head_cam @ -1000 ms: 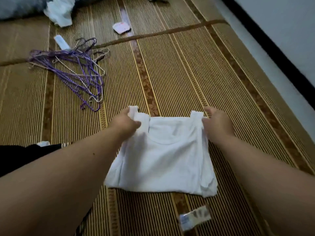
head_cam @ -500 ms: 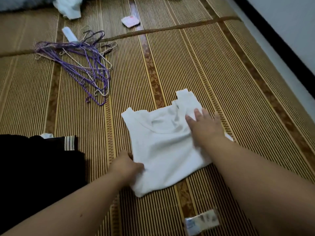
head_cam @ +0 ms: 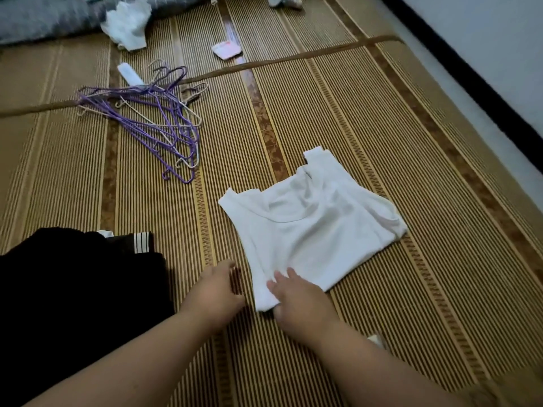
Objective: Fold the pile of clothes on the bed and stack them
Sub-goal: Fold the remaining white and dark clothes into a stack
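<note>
A folded white tank top [head_cam: 311, 227] lies flat on the striped bamboo mat [head_cam: 382, 136], turned at an angle with its straps pointing away from me. My right hand [head_cam: 299, 301] is at the top's nearest corner, fingers on the cloth and thumb tucked at the edge, pinching it. My left hand [head_cam: 217, 289] rests on the mat just left of that corner, fingers loosely curled and apart, holding nothing. A folded black garment with white stripes [head_cam: 79, 289] lies to the left of my left hand.
A tangle of purple and white wire hangers [head_cam: 152, 118] lies at the far left. Beyond it are a grey quilt [head_cam: 44, 19], a crumpled white bag [head_cam: 126, 24] and a pink packet [head_cam: 226, 49]. A small packet [head_cam: 376, 340] peeks out by my right forearm. The wall's black baseboard [head_cam: 470, 80] runs along the right.
My right hand slid from the strap end down to the top's near corner. My left hand let go of that corner and shifted left onto the mat.
</note>
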